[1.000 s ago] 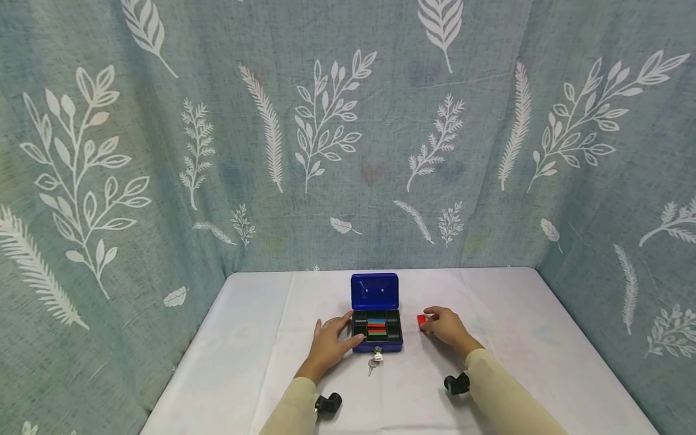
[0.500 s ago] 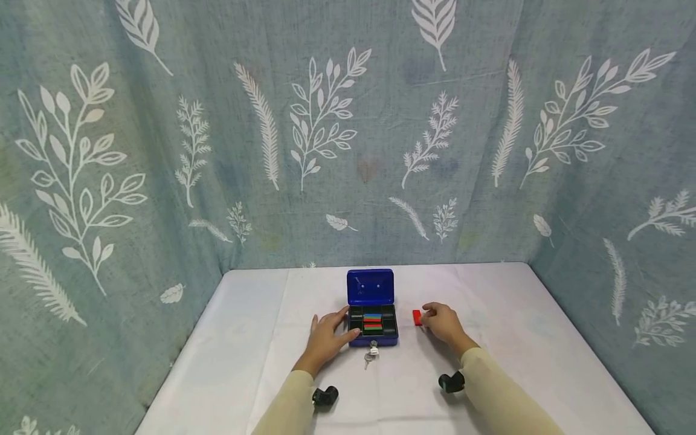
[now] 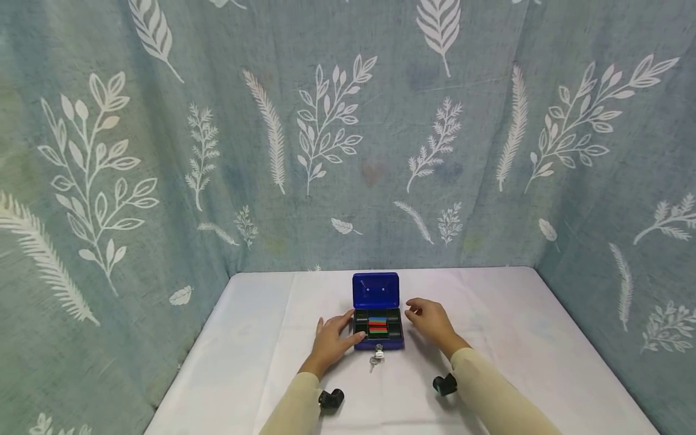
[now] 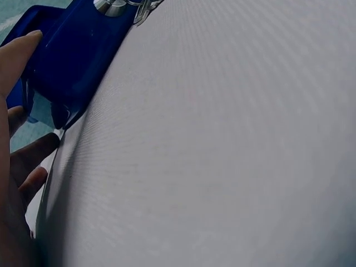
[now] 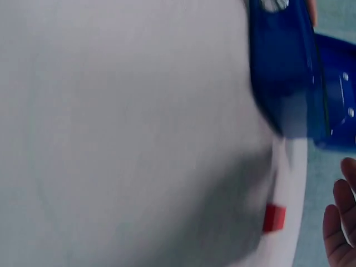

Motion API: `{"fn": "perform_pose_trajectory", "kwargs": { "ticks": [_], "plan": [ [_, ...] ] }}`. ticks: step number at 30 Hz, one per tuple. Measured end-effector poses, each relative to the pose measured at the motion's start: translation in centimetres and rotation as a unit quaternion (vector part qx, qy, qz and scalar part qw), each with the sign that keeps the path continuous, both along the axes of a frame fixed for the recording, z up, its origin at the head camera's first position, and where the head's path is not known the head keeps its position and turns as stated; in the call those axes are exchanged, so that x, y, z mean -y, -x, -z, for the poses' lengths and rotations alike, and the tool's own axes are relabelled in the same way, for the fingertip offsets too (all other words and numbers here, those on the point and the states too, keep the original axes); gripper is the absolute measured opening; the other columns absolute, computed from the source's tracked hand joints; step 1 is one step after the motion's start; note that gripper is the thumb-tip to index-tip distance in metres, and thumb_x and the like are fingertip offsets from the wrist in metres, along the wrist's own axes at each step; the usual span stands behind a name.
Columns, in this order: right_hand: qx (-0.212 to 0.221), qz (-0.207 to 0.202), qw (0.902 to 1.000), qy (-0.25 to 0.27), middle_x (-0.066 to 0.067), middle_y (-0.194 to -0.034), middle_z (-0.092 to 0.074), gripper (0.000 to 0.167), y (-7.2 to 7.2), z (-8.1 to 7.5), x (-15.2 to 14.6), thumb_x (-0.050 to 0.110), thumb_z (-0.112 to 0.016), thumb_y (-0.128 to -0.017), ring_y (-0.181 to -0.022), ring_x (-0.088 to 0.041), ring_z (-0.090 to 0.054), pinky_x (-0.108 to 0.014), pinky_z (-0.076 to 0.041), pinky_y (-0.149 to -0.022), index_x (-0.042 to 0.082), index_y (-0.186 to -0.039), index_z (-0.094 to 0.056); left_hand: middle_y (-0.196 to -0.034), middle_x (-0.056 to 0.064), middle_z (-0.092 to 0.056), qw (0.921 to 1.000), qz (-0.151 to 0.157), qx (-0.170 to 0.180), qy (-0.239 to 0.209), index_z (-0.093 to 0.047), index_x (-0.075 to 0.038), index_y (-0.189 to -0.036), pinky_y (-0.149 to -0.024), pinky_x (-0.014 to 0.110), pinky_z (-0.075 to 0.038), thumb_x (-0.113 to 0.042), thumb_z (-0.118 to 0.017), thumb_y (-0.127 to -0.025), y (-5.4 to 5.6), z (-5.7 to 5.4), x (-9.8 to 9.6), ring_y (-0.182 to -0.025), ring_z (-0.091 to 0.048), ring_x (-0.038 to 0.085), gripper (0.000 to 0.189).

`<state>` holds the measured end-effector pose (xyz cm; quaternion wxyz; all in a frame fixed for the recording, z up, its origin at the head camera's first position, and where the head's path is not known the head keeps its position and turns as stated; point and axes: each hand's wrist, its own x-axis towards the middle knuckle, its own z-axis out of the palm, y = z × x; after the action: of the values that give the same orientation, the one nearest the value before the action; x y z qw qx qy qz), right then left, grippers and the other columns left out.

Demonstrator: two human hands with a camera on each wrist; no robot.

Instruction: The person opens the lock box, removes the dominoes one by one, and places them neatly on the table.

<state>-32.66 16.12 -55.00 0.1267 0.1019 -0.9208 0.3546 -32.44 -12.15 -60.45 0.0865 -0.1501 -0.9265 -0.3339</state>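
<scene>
A blue metal cash box [image 3: 379, 345] stands on the table with its lid [image 3: 376, 291] raised. In its black compartment tray [image 3: 394, 331] lie flat blue, red and green pieces [image 3: 377, 324] in the middle column. My left hand [image 3: 330, 342] rests against the box's left side, thumb over the front left rim and fingers spread. Just off the right side is my right hand [image 3: 429, 319], fingers loosely bent and nothing visible between them. A red block [image 5: 274, 218] lies on the table near that hand in the right wrist view; the hand hides it in the head view.
Two keys on a ring [image 3: 374, 362] hang from the lock at the box's front. A white cloth [image 3: 261, 362] covers the table, and a leaf-patterned curtain [image 3: 304, 151] encloses its back and sides.
My right hand has left the red block and moved left, toward the box. The left hand stays at the box's left side; the head view has shifted slightly.
</scene>
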Motion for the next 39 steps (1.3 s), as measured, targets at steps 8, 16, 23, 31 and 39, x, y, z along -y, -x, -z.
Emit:
{"fn": "perform_pose_trajectory", "kwargs": {
  "ticks": [8, 16, 23, 31, 39],
  "plan": [
    [0.009, -0.036, 0.9985, -0.04, 0.001, -0.094, -0.071, 0.024, -0.1, -0.5, 2.8, 0.015, -0.072, -0.088, -0.088, -0.017, -0.064, -0.04, -0.054, -0.079, 0.009, -0.111, -0.072, -0.133, 0.0, -0.06, 1.0, -0.004, 0.006, 0.002, -0.049, -0.026, -0.145, -0.114, 0.061, -0.003, -0.071, -0.061, -0.08, 0.2, 0.3, 0.1, -0.127, -0.048, 0.024, 0.08],
    [0.023, -0.067, 0.9946, -0.076, 0.002, -0.1, -0.07, 0.025, 0.2, -0.9, 4.5, 0.014, -0.072, -0.089, -0.093, -0.018, -0.063, -0.041, -0.053, -0.085, 0.01, -0.113, -0.071, -0.132, 0.001, -0.06, 1.0, -0.002, 0.005, -0.002, -0.049, -0.024, -0.145, -0.113, 0.062, -0.005, -0.068, -0.061, -0.081, 0.1, 0.0, 0.3, -0.127, -0.048, 0.026, 0.079],
    [0.029, -0.076, 0.992, -0.096, -0.002, -0.108, -0.069, 0.024, 0.0, -1.2, 5.5, 0.016, -0.071, -0.09, -0.105, -0.024, -0.062, -0.046, -0.049, -0.094, 0.012, -0.113, -0.072, -0.132, 0.0, -0.06, 1.0, 0.003, -0.001, 0.004, -0.049, -0.026, -0.145, -0.113, 0.061, -0.005, -0.071, -0.059, -0.08, 0.0, 0.2, 0.3, -0.126, -0.049, 0.024, 0.08],
    [0.026, -0.087, 0.9863, -0.138, 0.0, -0.116, -0.067, 0.028, -0.2, 0.0, 6.2, 0.024, -0.071, -0.091, -0.11, -0.021, -0.059, -0.043, -0.048, -0.097, 0.015, -0.118, -0.07, -0.131, 0.0, -0.061, 0.9999, 0.006, -0.003, 0.01, -0.049, -0.025, -0.145, -0.113, 0.061, -0.006, -0.073, -0.057, -0.081, -0.4, 0.1, -0.3, -0.126, -0.049, 0.024, 0.08],
    [0.035, -0.105, 0.9802, -0.164, 0.0, -0.112, -0.068, 0.028, 0.7, -0.3, 7.2, 0.024, -0.07, -0.091, -0.101, -0.019, -0.057, -0.041, -0.05, -0.093, 0.014, -0.118, -0.071, -0.133, 0.001, -0.06, 0.9999, 0.0, 0.004, 0.012, -0.047, -0.025, -0.146, -0.113, 0.062, -0.004, -0.072, -0.057, -0.082, -0.2, 0.0, 0.2, -0.128, -0.048, 0.026, 0.081]
  ]
}}
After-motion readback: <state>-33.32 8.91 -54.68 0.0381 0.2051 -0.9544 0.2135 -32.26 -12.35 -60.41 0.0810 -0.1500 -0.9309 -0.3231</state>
